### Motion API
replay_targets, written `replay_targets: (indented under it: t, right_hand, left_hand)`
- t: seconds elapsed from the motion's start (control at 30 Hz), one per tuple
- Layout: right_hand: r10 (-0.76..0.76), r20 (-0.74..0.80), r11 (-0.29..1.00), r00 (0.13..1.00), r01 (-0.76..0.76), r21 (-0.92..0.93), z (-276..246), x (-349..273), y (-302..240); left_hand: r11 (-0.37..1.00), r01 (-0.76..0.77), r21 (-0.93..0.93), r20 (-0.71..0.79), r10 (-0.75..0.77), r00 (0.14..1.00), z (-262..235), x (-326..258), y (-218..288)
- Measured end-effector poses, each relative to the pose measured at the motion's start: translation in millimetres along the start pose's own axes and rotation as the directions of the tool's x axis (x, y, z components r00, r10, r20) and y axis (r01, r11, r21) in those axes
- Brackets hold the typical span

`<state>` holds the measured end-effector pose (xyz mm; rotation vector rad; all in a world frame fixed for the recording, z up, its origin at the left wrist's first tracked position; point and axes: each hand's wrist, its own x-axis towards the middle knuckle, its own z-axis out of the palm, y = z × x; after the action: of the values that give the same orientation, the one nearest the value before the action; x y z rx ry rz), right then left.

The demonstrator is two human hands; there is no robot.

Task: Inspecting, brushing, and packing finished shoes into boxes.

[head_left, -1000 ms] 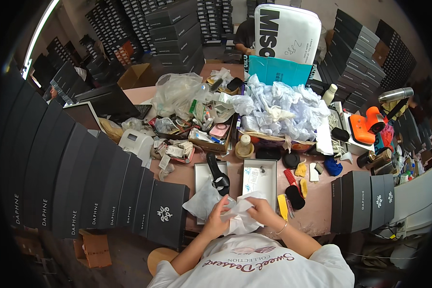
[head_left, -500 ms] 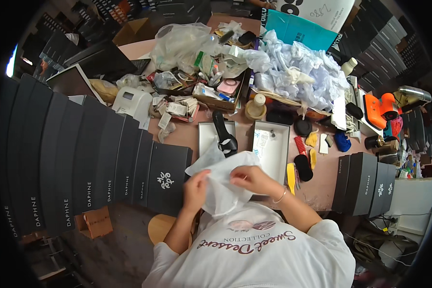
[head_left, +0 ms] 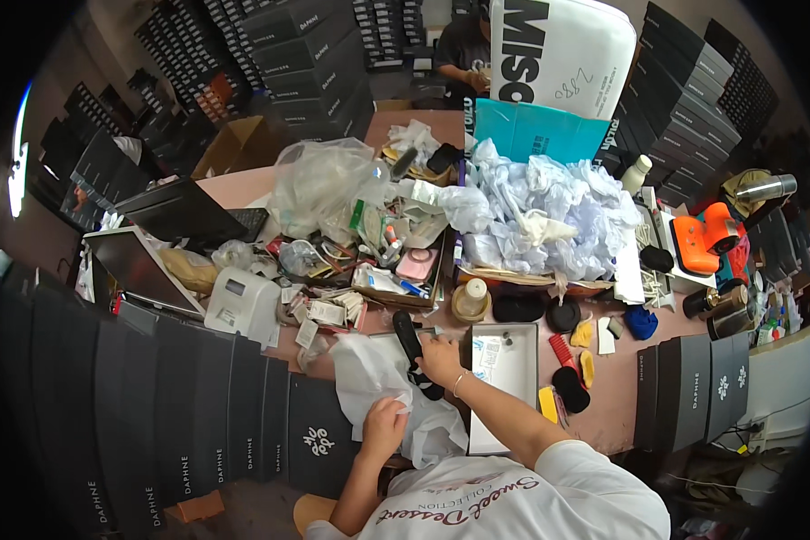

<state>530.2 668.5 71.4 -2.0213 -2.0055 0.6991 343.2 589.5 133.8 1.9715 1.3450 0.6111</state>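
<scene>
My left hand (head_left: 383,426) pinches a sheet of white tissue paper (head_left: 373,382) that lies over an open shoe box at the table's near edge. My right hand (head_left: 440,358) has reached forward and grips a black shoe (head_left: 411,342) lying in that box. An open grey box lid (head_left: 504,378) sits just right of my right forearm, with small items inside.
A row of black shoe boxes (head_left: 198,423) stands at my left. A heap of crumpled white paper (head_left: 540,216), a clear plastic bag (head_left: 319,184), a label printer (head_left: 241,304), black and yellow shoe pads (head_left: 569,382) and more black boxes (head_left: 693,387) crowd the pink table. Another person (head_left: 459,54) sits at the far side.
My right hand has let go of the tissue paper and moved forward onto the black shoe. My left hand stays on the paper. The view has tilted back up.
</scene>
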Motion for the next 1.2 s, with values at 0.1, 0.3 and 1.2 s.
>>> replay_targets:
  t: [0.1, 0.3, 1.2]
  right_hand:
    - [-0.017, -0.065, 1.000, 0.998, 0.017, -0.006, 14, -1, 15]
    - [-0.007, -0.113, 0.630, 0.994, 0.093, 0.771, -49, -38, 21]
    - [0.055, 0.329, -0.146, 0.943, -0.318, 0.937, -124, -234, 4]
  left_hand:
    - [0.973, 0.193, -0.125, 0.065, -0.186, 0.980, 25, 4, -22]
    - [0.899, 0.319, -0.301, -0.094, -0.361, 0.928, 0, 8, -46]
    - [0.847, -0.109, -0.520, -0.227, -0.015, 0.974, 8, 8, 100]
